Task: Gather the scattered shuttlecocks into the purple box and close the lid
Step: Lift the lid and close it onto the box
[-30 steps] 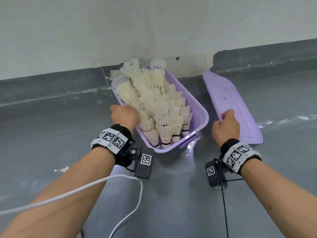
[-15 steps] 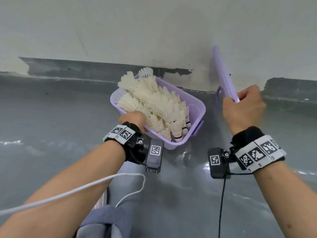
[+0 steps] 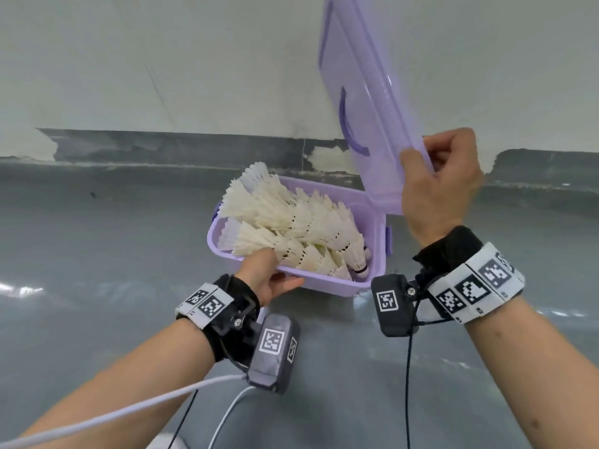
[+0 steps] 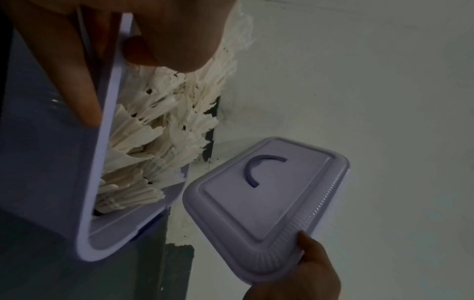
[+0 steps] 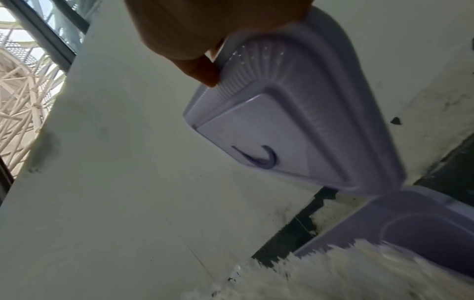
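Raised off the floor, the lid [image 3: 372,102] now stands upright at right, right hand [image 3: 440,183] pinching its lower edge; left hand [image 3: 265,273] grips the purple box [image 3: 327,280] rim at centre.

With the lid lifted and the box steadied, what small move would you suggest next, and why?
Probably tip the lid leftward and lower it over the purple box. The right hand holds it upright by its near end beside the box, the left hand grips the near rim, and the shuttlecocks pile above the far rim, so go gently.
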Available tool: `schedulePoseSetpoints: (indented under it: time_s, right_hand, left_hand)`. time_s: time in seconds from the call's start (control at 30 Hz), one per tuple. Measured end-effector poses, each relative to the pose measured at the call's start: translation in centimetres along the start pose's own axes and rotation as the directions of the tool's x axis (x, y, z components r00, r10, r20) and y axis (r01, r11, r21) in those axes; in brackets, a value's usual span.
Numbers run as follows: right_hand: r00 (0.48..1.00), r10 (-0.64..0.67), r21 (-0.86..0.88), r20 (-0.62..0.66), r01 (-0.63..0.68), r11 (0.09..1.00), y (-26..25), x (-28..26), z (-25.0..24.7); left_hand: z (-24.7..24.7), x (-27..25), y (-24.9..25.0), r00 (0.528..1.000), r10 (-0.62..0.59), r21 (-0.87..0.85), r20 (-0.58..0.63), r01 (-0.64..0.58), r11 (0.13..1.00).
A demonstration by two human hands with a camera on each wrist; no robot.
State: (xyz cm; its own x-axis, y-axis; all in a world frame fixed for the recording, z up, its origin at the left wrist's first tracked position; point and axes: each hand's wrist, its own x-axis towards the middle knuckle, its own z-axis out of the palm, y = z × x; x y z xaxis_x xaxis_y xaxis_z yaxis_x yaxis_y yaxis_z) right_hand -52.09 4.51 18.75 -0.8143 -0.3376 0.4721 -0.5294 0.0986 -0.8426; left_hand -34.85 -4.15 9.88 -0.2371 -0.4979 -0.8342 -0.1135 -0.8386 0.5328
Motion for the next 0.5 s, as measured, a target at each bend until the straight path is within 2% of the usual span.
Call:
schedulePoseSetpoints:
  time_s: [0.07,0.13,0.27,0.33,0.4,0.47,0.5]
  right_hand:
    - [0.999,-0.028,0.058,-0.028,0.03,0.998,-1.1,0.4,0.4]
    - [0.999,-0.001,0.124,-0.041,0.006,0.992,-2.2,1.0,1.0]
    - [0.985,0.172,0.239,0.009,-0.169,0.956,-2.9,2.5,2.1]
    - [0.965,0.258,0.256,0.056,-0.263,0.93,-2.6,3.1,2.6]
    - [0.947,0.315,0.261,0.066,-0.321,0.91,-2.4,3.7,2.7]
    - [0.935,0.354,0.274,0.02,-0.345,0.898,-2.1,4.7,2.4]
    - [0.929,0.369,0.27,0.0,-0.355,0.895,-2.1,5.4,2.2]
  left_hand:
    - [-0.8,0.1,0.5,1.0,-0.013,0.012,-0.024,0.014,1.0]
    - [-2.0,0.2,1.8,0.997,-0.014,0.016,-0.074,0.015,1.0]
    - [-4.3,0.0,5.8,0.951,0.205,0.003,-0.233,-0.211,0.978]
    - [-5.0,-0.5,8.1,0.923,0.273,-0.027,-0.271,-0.29,0.957]
    - [-5.1,-1.6,10.5,0.918,0.291,-0.016,-0.27,-0.307,0.952]
    - [-4.8,-2.3,13.3,0.918,0.238,0.024,-0.317,-0.243,0.97]
    - [-4.6,-3.1,13.8,0.899,0.274,0.162,-0.342,-0.231,0.959]
